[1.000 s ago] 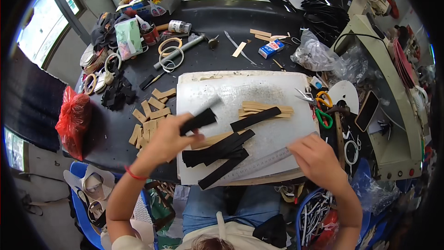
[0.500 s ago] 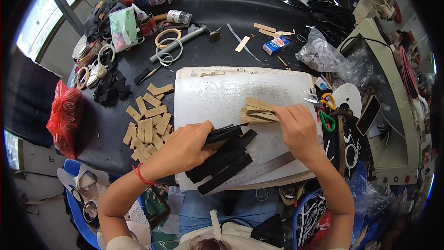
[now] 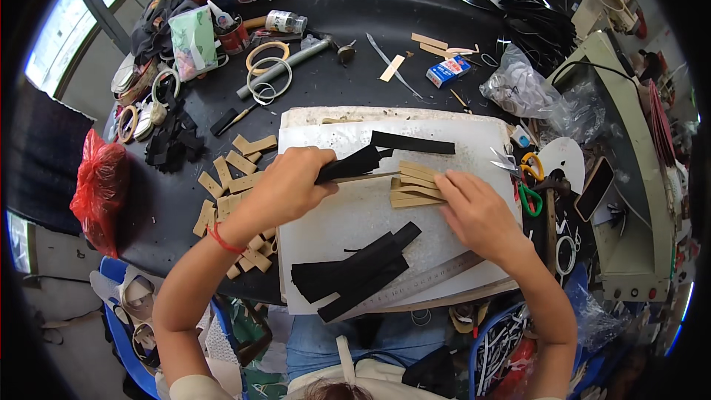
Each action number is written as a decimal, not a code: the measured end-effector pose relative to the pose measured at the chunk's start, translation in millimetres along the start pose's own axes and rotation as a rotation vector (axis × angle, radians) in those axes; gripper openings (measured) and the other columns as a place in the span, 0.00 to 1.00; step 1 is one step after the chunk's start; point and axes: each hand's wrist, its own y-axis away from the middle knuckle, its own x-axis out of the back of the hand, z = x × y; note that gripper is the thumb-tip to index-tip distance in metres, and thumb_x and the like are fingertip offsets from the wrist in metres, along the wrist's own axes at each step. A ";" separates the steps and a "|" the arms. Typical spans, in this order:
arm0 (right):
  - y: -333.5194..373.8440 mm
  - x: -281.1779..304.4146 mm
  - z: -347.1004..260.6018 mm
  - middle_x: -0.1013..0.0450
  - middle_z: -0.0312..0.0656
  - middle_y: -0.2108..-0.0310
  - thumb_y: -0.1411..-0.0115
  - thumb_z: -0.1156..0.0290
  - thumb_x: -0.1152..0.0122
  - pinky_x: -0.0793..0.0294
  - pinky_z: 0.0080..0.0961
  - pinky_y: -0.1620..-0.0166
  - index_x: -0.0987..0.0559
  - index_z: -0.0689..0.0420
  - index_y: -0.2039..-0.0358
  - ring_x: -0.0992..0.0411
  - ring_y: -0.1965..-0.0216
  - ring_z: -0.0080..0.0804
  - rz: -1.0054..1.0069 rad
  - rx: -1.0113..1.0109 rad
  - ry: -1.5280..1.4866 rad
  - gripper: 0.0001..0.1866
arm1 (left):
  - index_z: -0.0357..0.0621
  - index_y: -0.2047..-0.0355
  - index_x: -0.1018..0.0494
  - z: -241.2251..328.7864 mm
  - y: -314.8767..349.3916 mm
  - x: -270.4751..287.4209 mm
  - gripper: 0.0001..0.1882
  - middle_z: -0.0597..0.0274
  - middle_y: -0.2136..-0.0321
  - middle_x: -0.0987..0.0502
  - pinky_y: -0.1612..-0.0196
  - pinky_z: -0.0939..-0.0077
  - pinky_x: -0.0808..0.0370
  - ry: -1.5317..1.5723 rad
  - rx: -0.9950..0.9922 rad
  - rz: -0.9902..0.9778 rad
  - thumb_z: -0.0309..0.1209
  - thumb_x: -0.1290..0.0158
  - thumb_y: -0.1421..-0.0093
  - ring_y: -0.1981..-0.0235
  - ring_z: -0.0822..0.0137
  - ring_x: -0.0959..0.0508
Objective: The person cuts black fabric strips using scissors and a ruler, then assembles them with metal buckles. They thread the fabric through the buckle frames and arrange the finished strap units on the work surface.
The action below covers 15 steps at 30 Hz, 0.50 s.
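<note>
black strips (image 3: 348,165), bundled, are in the left hand (image 3: 295,181), over the left half of a white board (image 3: 474,137). left grip: thumb and fingers pinching the bundle, free ends toward the right. a thin tan strip (image 3: 364,177) runs edge-on from that grip toward a cluster of tan strips (image 3: 418,178); cannot tell whether it is pinched too. right hand (image 3: 478,215): fingers close together at the cluster's right ends; cannot tell whether they pinch or only touch.

also on the board: one loose black strip (image 3: 415,143) beyond the cluster; a black pile (image 3: 355,263) nearer the body, beside a ruler (image 3: 415,281).

step in hand, as judged: gathering strips, black at left, tan at right. next move likely calls for a steady left pinch and a light right touch, keeping the cluster's ends together.
</note>
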 end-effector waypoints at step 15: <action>-74.0 -8.1 -29.8 0.28 0.55 0.58 0.50 0.80 0.48 0.28 0.34 0.53 0.30 0.72 0.52 0.28 0.56 0.46 0.285 0.197 0.100 0.22 | 0.32 0.48 0.36 -8.2 89.7 13.1 0.20 0.60 0.63 0.27 0.65 0.75 0.25 1.747 0.320 0.327 0.35 0.53 0.34 0.66 0.70 0.25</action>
